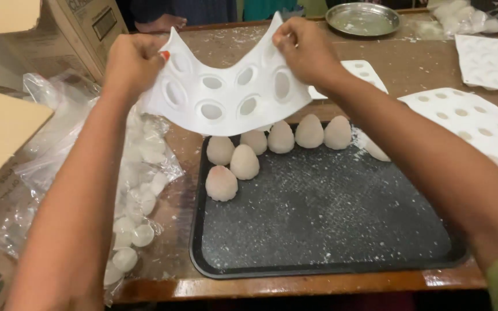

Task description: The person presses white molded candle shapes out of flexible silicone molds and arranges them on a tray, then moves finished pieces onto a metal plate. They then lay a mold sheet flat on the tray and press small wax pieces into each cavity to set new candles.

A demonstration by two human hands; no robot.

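Mould (226,98) held in air over far edge of tray (329,230), bowed down in middle, long axis left-right. Left hand (134,60) pinches left end, right hand (304,49) right end; both equally near. Sweets (243,161) directly below on tray.

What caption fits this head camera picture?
Both hands, left and right, flex a white mould above a black tray.

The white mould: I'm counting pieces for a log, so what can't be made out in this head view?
- White mould: corners hidden under left hand and right hand.
- One white piece: part-hidden by the right forearm.
- Plastic bag: contents too blurred to count.
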